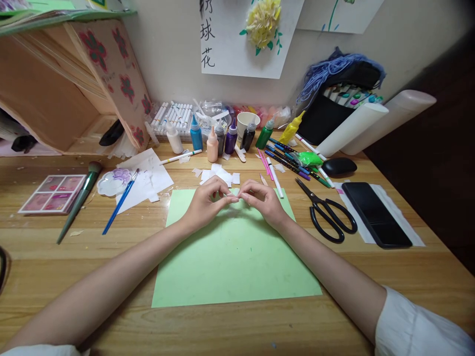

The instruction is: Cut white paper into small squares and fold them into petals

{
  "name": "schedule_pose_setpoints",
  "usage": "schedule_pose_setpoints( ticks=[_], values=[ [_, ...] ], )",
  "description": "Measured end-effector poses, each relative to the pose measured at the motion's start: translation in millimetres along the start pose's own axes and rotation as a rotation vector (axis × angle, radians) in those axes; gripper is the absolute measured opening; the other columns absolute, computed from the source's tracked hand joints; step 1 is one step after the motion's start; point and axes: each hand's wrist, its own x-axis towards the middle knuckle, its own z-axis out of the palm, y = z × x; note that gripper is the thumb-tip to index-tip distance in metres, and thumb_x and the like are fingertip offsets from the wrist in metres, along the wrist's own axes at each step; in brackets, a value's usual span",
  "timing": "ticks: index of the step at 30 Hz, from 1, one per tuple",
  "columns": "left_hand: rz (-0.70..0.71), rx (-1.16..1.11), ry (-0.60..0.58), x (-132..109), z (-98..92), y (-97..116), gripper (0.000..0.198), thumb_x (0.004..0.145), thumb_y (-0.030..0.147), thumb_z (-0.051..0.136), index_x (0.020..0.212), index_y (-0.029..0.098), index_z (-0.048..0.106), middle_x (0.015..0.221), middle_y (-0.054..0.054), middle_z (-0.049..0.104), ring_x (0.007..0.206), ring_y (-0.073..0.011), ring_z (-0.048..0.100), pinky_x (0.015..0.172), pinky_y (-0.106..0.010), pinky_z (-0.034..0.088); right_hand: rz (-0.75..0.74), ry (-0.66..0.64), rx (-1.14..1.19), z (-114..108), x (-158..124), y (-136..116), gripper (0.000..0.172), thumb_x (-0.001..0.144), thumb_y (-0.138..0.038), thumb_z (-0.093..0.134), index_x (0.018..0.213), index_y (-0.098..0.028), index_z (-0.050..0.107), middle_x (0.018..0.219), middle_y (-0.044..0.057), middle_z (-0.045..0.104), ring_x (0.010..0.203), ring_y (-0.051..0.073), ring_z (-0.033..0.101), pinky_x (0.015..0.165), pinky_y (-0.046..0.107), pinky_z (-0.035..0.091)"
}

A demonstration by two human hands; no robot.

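Over the far part of a light green sheet (237,267), my two hands meet fingertip to fingertip. My left hand (208,201) is closed in a pinch on a small white paper piece (234,193). My right hand (264,201) pinches the same piece from the other side. Fingers cover most of it, so its shape is hard to make out. Just beyond my left hand lies a loose pile of white paper scraps (218,173). Near my right hand are a white marker (275,178) and black-handled scissors (326,211).
Paint bottles (212,146) and a paper cup (248,123) line the back. Pens (289,160) and a phone (376,213) lie right. At left are a paintbrush (120,201), a white palette (114,182), a large brush (79,201) and a pink box (54,194).
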Motion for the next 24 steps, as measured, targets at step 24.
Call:
schedule_pose_setpoints(
  ticks=[24],
  values=[
    [-0.005, -0.016, -0.016, -0.7, 1.3, -2.3, 0.020, 0.073, 0.029, 0.069, 0.063, 0.015, 0.060, 0.068, 0.000, 0.052, 0.063, -0.0105, 0.046, 0.057, -0.023, 0.036, 0.041, -0.001, 0.022, 1.0, 0.7, 9.1, 0.015, 0.075, -0.031, 0.066, 0.072, -0.017, 0.064, 0.074, 0.002, 0.056, 0.071, 0.014, 0.052, 0.061, 0.027, 0.039]
  ],
)
